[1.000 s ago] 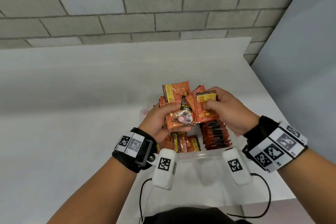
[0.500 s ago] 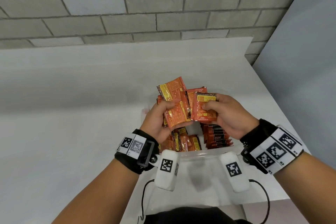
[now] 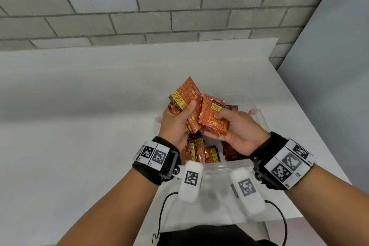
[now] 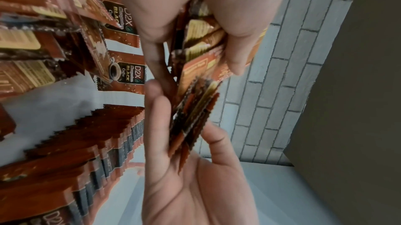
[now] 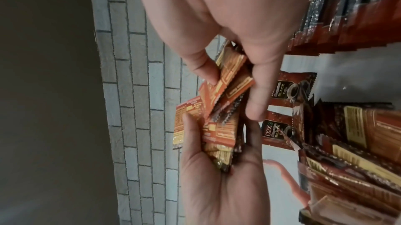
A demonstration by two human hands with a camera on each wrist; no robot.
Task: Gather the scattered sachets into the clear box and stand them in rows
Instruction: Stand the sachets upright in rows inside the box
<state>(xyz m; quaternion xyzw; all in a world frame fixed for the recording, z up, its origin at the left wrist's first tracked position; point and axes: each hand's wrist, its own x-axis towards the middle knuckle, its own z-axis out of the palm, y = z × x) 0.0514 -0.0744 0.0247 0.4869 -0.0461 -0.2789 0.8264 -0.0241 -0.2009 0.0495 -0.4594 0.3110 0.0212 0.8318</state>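
Above the clear plastic box (image 3: 257, 115), the left hand (image 3: 175, 126) grips a fanned stack of orange foil sachets (image 3: 186, 96), long axes upright, while the right hand (image 3: 237, 132) pinches another orange sachet bunch (image 3: 211, 118) just beside it, standing rows directly beneath both sets of fingers.

Both hands cover the middle of the clear plastic box (image 3: 257, 118), hiding most orange-red foil sachets (image 3: 201, 153) inside; small print on them is blurred in the wrist views.
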